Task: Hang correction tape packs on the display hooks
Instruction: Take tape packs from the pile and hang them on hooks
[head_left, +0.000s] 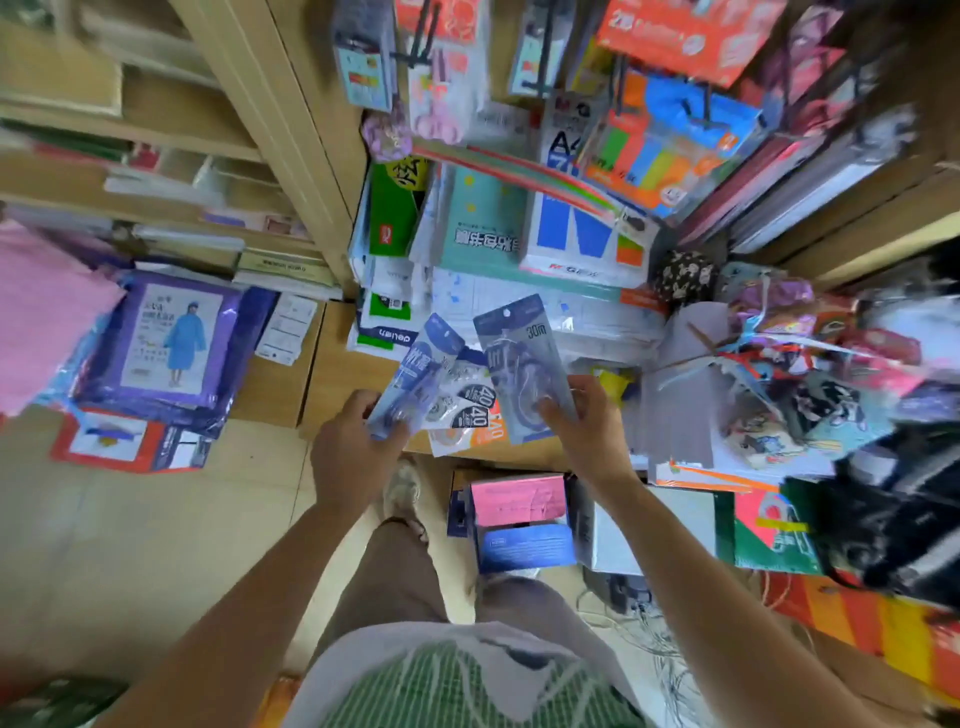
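My left hand grips the lower end of a blue correction tape pack, held tilted. My right hand pinches a second blue pack marked 30m by its bottom, its hang hole pointing away from me. Between them lie other tape packs with orange and white cards marked 40 on the wooden counter. Black display hooks with hanging goods stick out at the top of the view.
Stacks of paper reams and folders fill the counter behind the packs. A heap of small bags lies to the right. An open box with pink and blue flaps sits on the floor below. Raincoat packs are at left.
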